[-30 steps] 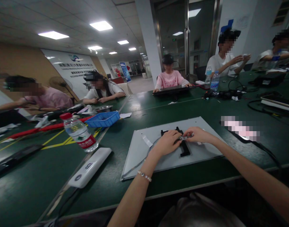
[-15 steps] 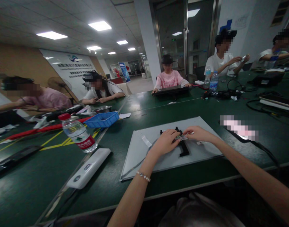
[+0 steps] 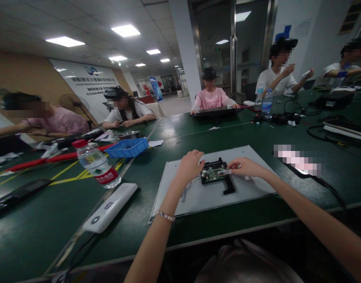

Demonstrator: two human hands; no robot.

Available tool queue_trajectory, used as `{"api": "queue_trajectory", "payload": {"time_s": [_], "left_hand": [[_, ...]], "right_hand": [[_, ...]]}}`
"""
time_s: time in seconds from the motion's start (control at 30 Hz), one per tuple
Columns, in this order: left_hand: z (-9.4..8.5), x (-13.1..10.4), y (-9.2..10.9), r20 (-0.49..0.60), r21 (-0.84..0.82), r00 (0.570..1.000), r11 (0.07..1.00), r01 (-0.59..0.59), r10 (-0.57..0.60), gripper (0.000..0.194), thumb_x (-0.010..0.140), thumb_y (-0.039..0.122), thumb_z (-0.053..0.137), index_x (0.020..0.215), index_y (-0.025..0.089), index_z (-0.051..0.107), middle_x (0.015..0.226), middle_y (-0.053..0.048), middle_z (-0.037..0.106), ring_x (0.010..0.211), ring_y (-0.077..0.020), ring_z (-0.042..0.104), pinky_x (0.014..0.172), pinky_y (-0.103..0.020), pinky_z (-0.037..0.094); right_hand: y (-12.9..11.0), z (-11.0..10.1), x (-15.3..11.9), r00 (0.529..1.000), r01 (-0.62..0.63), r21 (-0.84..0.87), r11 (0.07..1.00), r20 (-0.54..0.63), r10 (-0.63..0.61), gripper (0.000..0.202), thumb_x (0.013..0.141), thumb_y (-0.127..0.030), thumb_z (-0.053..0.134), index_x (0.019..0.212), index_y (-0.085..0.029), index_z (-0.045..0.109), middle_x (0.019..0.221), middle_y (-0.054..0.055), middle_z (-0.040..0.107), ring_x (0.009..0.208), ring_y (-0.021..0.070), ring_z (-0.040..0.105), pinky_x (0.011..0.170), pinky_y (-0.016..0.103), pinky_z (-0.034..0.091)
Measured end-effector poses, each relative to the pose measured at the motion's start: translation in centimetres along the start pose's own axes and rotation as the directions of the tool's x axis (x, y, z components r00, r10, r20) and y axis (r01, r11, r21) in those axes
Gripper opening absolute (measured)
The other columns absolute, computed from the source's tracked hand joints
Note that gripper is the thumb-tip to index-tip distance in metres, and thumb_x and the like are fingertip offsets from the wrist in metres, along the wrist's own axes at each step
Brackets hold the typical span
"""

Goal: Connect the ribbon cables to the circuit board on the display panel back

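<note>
A flat grey panel (image 3: pixel 168 192) lies on the table in front of me, a black bracket (image 3: pixel 228 184) on it. Within the bracket sits a green circuit board (image 3: pixel 213 173). My right hand (image 3: pixel 245 167) is closed in a pinch at the board's right edge, on a small whitish strip (image 3: pixel 229 171) whose exact kind I cannot make out. Just left of the board, my left hand (image 3: pixel 191 167) is over the panel, fingers stretched out and seemingly holding nothing. A thin grey cable (image 3: pixel 191 184) runs beneath that hand; its wrist wears a beaded bracelet.
To the left stand a water bottle (image 3: pixel 99 167) with a red cap and a white power bank (image 3: pixel 111 208). A blue tray (image 3: pixel 127 148) is farther back. On the right lies a phone (image 3: pixel 298 161) with a cable. Several people sit around the green table (image 3: pixel 174 133).
My left hand has moved left, off the bracket, uncovering the circuit board. A clear strip at the panel's left has shifted down toward me. My right hand keeps its pinch at nearly the same place.
</note>
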State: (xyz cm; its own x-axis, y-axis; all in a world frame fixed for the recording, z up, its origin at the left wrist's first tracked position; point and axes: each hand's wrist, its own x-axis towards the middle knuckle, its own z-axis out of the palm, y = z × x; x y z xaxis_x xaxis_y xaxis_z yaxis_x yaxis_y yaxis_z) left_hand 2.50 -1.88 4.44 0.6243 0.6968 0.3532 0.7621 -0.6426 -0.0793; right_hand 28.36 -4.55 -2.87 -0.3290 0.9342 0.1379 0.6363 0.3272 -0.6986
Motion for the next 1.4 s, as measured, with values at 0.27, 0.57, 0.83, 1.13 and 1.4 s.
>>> {"api": "queue_trajectory", "payload": {"time_s": [0.27,0.57,0.83,1.13,1.4], "left_hand": [[-0.8,-2.9,-5.5,-0.012,0.021,0.98,0.98,0.2,-0.2,0.032,0.089,0.03,0.044,0.116,0.016,0.056,0.111,-0.01,0.057,0.103,-0.0236,0.052,0.093,-0.036,0.041],[3.1,-6.2,-9.4,0.018,-0.153,0.945,0.934,0.324,-0.326,0.036,0.086,0.032,0.047,0.116,0.015,0.056,0.111,-0.011,0.057,0.104,-0.0243,0.053,0.094,-0.038,0.041],[3.9,-6.3,-9.3,0.051,-0.264,0.959,0.922,0.283,-0.28,0.031,0.08,0.022,0.045,0.106,0.015,0.061,0.09,-0.007,0.062,0.085,-0.0206,0.059,0.081,-0.032,0.045],[3.8,-6.2,-9.3,0.013,-0.319,0.965,0.913,0.254,-0.264,0.029,0.079,0.016,0.039,0.094,0.017,0.064,0.092,-0.006,0.063,0.087,-0.0195,0.058,0.084,-0.031,0.044],[3.7,-6.1,-9.2,0.001,-0.303,0.953,0.908,0.29,-0.304,0.03,0.081,0.017,0.036,0.092,0.018,0.064,0.097,-0.008,0.064,0.094,-0.0224,0.057,0.089,-0.034,0.043]], "right_hand": [[-0.3,-0.1,-0.1,1.0,-0.005,-0.055,0.998,0.015,0.006,0.026,0.074,-0.035,0.063,0.094,-0.02,0.071,0.098,0.007,0.067,0.087,0.0208,0.06,0.077,0.03,0.046],[-0.4,0.1,0.0,0.997,-0.071,0.135,0.988,0.034,0.067,0.016,0.076,-0.027,0.059,0.086,-0.016,0.066,0.088,0.005,0.068,0.084,0.0182,0.062,0.078,0.031,0.048],[-0.1,-0.5,-0.1,0.997,-0.07,0.151,0.986,0.002,0.071,0.016,0.075,-0.024,0.058,0.085,-0.015,0.067,0.084,0.007,0.069,0.08,0.0181,0.063,0.074,0.028,0.048],[0.1,-0.6,-0.1,0.994,-0.112,0.16,0.981,0.025,0.109,0.021,0.078,-0.026,0.055,0.089,-0.015,0.069,0.089,0.006,0.07,0.083,0.0181,0.063,0.075,0.03,0.046],[0.0,-0.4,-0.1,0.99,-0.137,0.175,0.975,0.054,0.13,0.023,0.08,-0.027,0.053,0.092,-0.016,0.069,0.09,0.006,0.069,0.081,0.0175,0.061,0.073,0.029,0.045]]}}
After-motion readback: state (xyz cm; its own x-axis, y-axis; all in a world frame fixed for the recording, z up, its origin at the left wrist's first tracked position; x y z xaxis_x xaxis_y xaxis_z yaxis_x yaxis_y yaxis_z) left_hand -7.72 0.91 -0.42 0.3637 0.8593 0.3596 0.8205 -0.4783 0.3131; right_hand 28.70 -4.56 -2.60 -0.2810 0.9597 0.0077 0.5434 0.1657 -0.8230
